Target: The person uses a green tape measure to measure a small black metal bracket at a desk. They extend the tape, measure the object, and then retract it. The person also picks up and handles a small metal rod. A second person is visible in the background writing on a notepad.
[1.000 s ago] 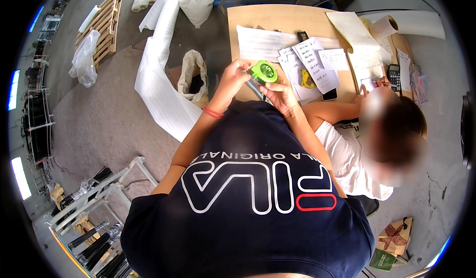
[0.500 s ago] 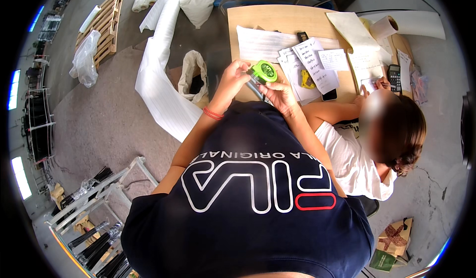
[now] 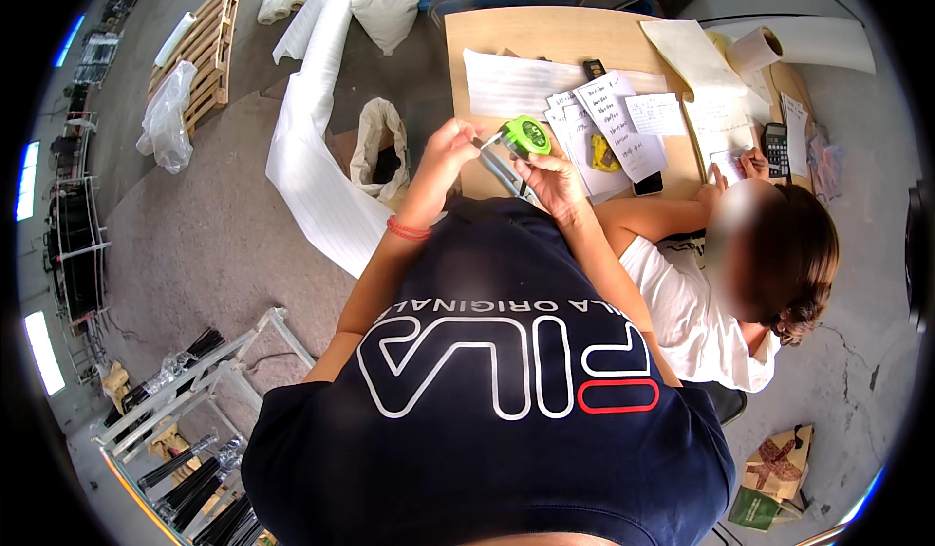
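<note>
A lime-green tape measure (image 3: 526, 137) with a dark round face sits in the fingers of my right hand (image 3: 557, 184), at the near left part of the table. To its left, my left hand (image 3: 450, 151) has its fingertips pinched on the short, pulled-out end of the tape. A narrow grey-blue bar (image 3: 504, 170) lies slanted below the tape; I cannot tell whether a hand touches it. A red bracelet (image 3: 407, 228) circles my left wrist.
Handwritten sheets (image 3: 623, 142), a yellow object (image 3: 603, 153) and a phone (image 3: 647, 185) lie on the wooden table (image 3: 526, 32). At right a co-worker (image 3: 721, 302) sits close, near a calculator (image 3: 775, 151). White foam wrap (image 3: 307, 176) and an open sack (image 3: 374, 142) stand left.
My left hand has shifted a little left, away from the tape measure. The case has tilted slightly to the right, and the gap between the hands is wider.
</note>
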`<state>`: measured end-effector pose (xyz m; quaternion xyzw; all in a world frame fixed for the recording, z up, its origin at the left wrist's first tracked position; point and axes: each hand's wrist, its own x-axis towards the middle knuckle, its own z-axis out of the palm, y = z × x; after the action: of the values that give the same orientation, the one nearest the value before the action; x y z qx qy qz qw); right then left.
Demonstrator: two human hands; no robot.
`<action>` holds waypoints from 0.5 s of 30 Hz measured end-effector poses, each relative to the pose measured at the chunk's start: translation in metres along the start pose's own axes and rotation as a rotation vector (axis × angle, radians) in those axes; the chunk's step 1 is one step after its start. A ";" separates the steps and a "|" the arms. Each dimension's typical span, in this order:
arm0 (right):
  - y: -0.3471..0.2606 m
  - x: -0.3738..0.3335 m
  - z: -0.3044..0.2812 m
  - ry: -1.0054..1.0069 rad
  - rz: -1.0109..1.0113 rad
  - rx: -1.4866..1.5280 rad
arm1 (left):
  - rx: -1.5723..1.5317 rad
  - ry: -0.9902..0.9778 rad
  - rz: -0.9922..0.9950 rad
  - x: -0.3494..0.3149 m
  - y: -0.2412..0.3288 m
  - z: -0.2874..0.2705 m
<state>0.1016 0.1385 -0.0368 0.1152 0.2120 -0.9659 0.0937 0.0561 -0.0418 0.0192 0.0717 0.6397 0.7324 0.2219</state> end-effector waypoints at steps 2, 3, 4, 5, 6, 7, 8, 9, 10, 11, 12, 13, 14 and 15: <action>0.000 0.002 -0.006 0.038 -0.021 0.036 | -0.017 -0.016 0.004 -0.002 0.008 -0.006; -0.001 0.003 -0.011 0.061 -0.025 0.038 | -0.030 -0.010 0.009 -0.004 0.014 -0.008; -0.001 0.004 -0.017 0.084 -0.030 0.039 | -0.042 -0.005 0.014 -0.007 0.021 -0.009; -0.002 0.005 -0.019 0.108 -0.036 0.042 | -0.055 0.000 0.019 -0.010 0.028 -0.011; -0.001 0.005 -0.022 0.157 -0.055 0.036 | -0.053 0.009 0.007 -0.014 0.034 -0.013; -0.002 0.006 -0.025 0.154 -0.060 0.030 | -0.036 -0.001 0.000 -0.016 0.040 -0.016; -0.003 0.005 -0.026 0.152 -0.064 0.025 | -0.019 -0.010 -0.008 -0.019 0.044 -0.019; -0.004 0.005 -0.027 0.150 -0.068 0.021 | -0.002 -0.019 -0.017 -0.022 0.049 -0.023; -0.004 0.005 -0.028 0.151 -0.074 0.020 | 0.033 -0.014 -0.088 -0.023 0.054 -0.028; -0.005 0.006 -0.029 0.150 -0.080 0.020 | 0.000 -0.016 -0.068 -0.024 0.054 -0.034; -0.005 0.007 -0.029 0.150 -0.086 0.019 | -0.033 -0.019 -0.049 -0.024 0.052 -0.039; -0.005 0.007 -0.030 0.149 -0.092 0.018 | -0.066 -0.023 -0.030 -0.025 0.052 -0.042; -0.005 0.007 -0.030 0.159 -0.092 0.019 | -0.089 0.009 -0.036 -0.025 0.052 -0.044; -0.004 0.007 -0.030 0.168 -0.093 0.019 | -0.094 0.011 -0.040 -0.025 0.051 -0.045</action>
<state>0.0994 0.1544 -0.0633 0.1869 0.2150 -0.9581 0.0295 0.0488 -0.0968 0.0658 0.0443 0.6073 0.7574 0.2359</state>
